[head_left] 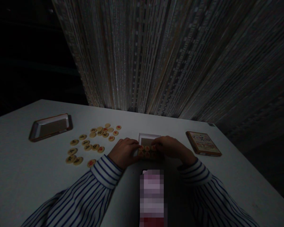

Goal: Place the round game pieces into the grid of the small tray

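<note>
A small open box (150, 136) with a white rim stands in front of me. Round Chinese chess pieces (147, 148) with red characters sit in rows at its near end. At the box's left side, my left hand (126, 152) is closed on the edge, its fingertips beside the leftmost piece. From the right, my right hand (172, 148) reaches over the rim with curled fingers, the tips touching a piece at the right end of the row. The dim light and my hands hide part of the near rows.
Loose chess pieces (86, 147) with black or red characters lie scattered on the white table (49, 176) at left. An empty tray-like lid (52, 126) rests farther left. A flat printed box (204, 143) lies at right. A pixelated object (151, 195) is nearest me. A string curtain (142, 56) hangs behind.
</note>
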{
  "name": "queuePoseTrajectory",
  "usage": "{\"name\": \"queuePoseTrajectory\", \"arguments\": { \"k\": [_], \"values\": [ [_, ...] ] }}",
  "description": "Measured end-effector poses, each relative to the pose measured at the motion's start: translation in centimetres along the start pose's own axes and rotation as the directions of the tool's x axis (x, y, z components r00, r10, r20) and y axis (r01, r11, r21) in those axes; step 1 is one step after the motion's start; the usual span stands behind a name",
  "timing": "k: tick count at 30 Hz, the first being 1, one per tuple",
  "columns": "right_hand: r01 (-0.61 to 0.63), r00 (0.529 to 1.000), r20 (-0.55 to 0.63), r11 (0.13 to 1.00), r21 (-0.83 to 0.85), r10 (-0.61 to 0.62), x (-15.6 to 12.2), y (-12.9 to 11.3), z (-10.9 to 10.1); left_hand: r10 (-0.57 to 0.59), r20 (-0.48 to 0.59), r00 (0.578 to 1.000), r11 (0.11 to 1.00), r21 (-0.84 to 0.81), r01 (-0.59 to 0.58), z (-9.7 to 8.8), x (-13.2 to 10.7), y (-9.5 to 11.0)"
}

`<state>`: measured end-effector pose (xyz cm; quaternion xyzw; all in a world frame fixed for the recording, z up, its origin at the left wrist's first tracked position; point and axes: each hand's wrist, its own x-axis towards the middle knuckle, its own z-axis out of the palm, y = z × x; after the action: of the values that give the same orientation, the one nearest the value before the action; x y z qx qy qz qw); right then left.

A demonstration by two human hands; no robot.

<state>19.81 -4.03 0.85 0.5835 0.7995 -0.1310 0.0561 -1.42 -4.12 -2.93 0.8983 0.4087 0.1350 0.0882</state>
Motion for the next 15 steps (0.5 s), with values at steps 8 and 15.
{"name": "queuePoseTrajectory", "arguments": {
  "k": [8, 15],
  "values": [
    [0.007, 1.000, -0.003, 0.999, -0.053, -0.008, -0.17, -0.28, 0.02, 0.005, -0.006, 1.000, 1.000, -0.005, -0.005, 0.07, 0.03, -0.06],
    [0.009, 1.000, -0.015, 0.996, -0.085, -0.010, -0.09, -0.21, 0.24, 0.004, 0.008, 1.000, 1.000, -0.012, -0.004, -0.03, 0.15, 0.00]
  ]
}}
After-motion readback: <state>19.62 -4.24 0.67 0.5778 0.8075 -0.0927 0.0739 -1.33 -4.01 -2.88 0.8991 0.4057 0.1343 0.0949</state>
